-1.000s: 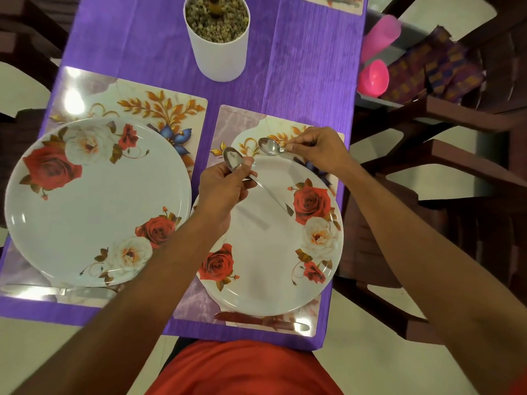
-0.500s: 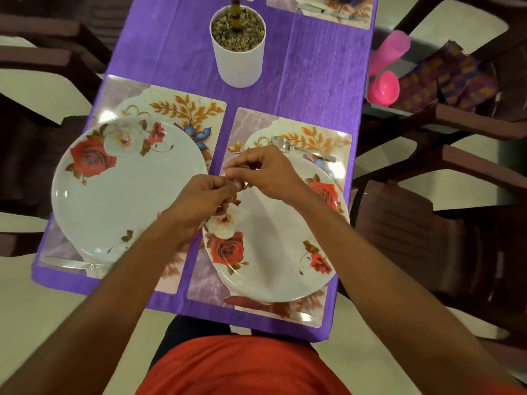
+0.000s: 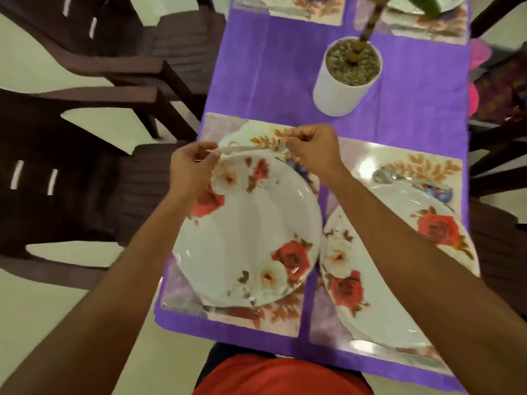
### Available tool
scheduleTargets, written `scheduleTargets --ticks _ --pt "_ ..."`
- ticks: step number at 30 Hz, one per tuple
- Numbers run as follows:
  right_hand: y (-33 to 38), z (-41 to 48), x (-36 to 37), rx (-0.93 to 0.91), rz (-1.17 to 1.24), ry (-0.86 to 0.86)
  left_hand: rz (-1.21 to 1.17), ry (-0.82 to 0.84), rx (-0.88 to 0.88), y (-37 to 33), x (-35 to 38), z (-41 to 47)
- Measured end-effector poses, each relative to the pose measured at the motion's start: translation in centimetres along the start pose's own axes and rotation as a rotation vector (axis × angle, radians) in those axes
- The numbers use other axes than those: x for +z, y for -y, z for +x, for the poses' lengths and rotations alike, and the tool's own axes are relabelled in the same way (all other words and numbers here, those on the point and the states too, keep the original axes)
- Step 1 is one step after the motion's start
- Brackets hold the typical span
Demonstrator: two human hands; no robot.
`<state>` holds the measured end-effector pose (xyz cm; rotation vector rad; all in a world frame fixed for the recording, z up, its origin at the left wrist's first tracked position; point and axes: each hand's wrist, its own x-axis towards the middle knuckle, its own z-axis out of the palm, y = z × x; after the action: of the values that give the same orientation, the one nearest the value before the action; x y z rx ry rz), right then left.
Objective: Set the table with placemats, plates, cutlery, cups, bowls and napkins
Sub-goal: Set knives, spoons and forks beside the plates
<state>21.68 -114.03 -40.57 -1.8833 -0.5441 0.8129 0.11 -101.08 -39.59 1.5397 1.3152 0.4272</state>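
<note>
Two white plates with red roses lie on floral placemats on a purple tablecloth: the left plate (image 3: 245,240) and the right plate (image 3: 399,280). My left hand (image 3: 194,166) and my right hand (image 3: 313,149) both pinch one metal spoon (image 3: 245,149), held crosswise just beyond the left plate's far rim, over the left placemat (image 3: 219,129). My left hand has the handle end, my right the bowl end. A second spoon (image 3: 390,175) lies on the right placemat (image 3: 368,155) beyond the right plate. A knife (image 3: 231,310) lies at the near edge of the left placemat.
A white pot (image 3: 342,84) with a plant stem stands mid-table beyond the placemats. More place settings (image 3: 288,10) show at the far end. Dark wooden chairs (image 3: 94,172) flank the table on both sides. Something pink (image 3: 479,55) and a patterned cloth sit on the right chair.
One spoon was laid on the right placemat. Both hands carried the other spoon leftward to the left plate's far rim. The view shifted left.
</note>
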Motion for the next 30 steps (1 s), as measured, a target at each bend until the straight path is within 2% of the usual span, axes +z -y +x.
scheduleTargets --ticks 3,8,11,19,30 --pt "0.1 2.2 2.7 0.034 -0.051 -0.082 0.100 -0.054 0.044 1.2 -2.2 4.4" --pt "-0.9 3.6 4.3 0.084 -0.141 -0.129 0.288 0.062 0.184 1.9 -2.3 7.3" --pt "-1.1 3.7 4.8 0.098 -0.186 -0.119 0.296 0.114 0.209 2.4 -2.0 8.2" --pt "-0.6 3.3 6.5 -0.012 -0.359 -0.056 0.282 0.138 0.248 3.4 -1.4 8.9" --pt "-1.1 3.8 6.1 0.000 -0.369 -0.022 0.246 0.119 0.260 4.4 -1.0 9.3"
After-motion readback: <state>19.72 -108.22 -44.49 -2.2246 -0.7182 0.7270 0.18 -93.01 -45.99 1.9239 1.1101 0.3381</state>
